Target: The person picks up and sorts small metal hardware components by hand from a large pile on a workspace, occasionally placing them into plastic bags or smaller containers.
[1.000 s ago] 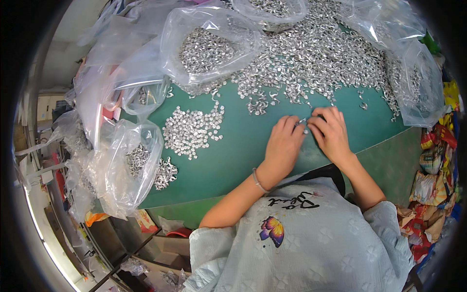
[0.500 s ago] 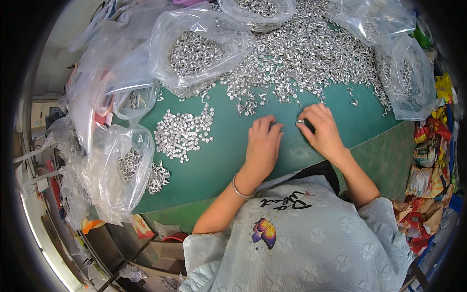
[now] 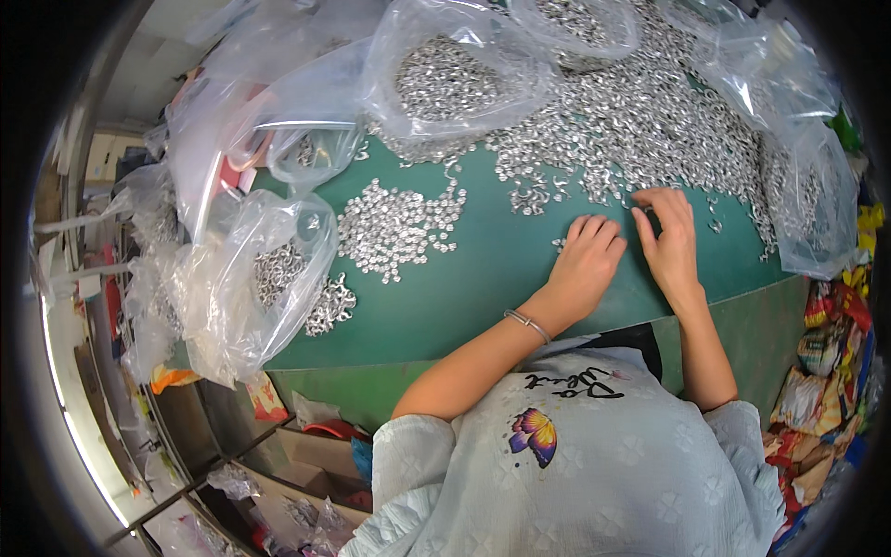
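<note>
My left hand [image 3: 587, 266] is low over the green tabletop, fingers bent and close together; its thumb and whatever it may grip are hidden underneath. A small silver metal piece [image 3: 559, 244] shows just left of those fingers. To the right, my right hand [image 3: 670, 237] is at the near edge of a large heap of small curved silver metal pieces [image 3: 640, 130]. Its thumb and forefinger are apart, with nothing visible between them. On the left lies a separate flat group of small roundish silver pieces [image 3: 394, 227].
Clear plastic bags of metal pieces stand at the back [image 3: 445, 116] and at the left [image 3: 209, 288], the left one spilling a small pile [image 3: 331, 306]. Another clear bag [image 3: 817, 213] lies at the right table edge. Colourful packets [image 3: 817, 399] are stacked beyond it.
The view has shifted, so the table contents appear further right. My right hand has moved to the heap's edge, and the ring-like metal piece at its fingertips is no longer visible there. My left hand has turned rightward.
</note>
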Demonstrator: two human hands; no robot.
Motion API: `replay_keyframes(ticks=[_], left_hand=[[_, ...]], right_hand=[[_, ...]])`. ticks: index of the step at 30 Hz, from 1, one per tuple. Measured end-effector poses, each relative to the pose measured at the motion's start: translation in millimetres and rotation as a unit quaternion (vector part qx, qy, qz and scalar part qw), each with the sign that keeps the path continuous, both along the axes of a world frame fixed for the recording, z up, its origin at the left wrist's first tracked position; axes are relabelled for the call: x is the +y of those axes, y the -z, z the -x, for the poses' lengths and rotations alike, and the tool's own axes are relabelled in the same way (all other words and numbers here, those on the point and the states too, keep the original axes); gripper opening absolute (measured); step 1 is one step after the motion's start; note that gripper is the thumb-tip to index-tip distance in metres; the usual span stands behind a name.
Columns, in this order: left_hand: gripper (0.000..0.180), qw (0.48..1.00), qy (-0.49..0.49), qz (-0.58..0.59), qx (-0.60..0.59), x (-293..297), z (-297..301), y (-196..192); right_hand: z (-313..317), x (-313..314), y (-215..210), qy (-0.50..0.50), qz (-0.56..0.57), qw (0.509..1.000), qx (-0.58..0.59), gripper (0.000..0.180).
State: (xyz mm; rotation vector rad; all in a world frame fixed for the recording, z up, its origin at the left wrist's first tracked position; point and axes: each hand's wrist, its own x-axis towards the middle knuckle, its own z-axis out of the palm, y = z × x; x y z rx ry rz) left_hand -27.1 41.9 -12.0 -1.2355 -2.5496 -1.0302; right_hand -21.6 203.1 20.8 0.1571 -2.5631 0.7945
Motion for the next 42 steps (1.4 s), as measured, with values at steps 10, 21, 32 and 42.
replay_keyframes(ticks=[10,21,32,42], left_hand=[[0.029,0.976,-0.214,0.005,-0.034,-106,-21,-6],[0.029,0.925,-0.378,0.024,0.022,-146,-21,-10],[0.037,0.935,-0.345,0.069,0.037,-141,9,-15],[0.033,0.937,-0.309,-0.112,-0.119,-144,3,-26]], right_hand=[[85,-164,10,-0.368,0.146,0.916,-0.059,0.018],[107,-190,24,-0.33,0.09,0.939,-0.04,0.009],[94,-106,12,-0.184,0.072,0.979,-0.055,0.012],[92,-132,7,-0.209,0.033,0.973,-0.096,0.012]])
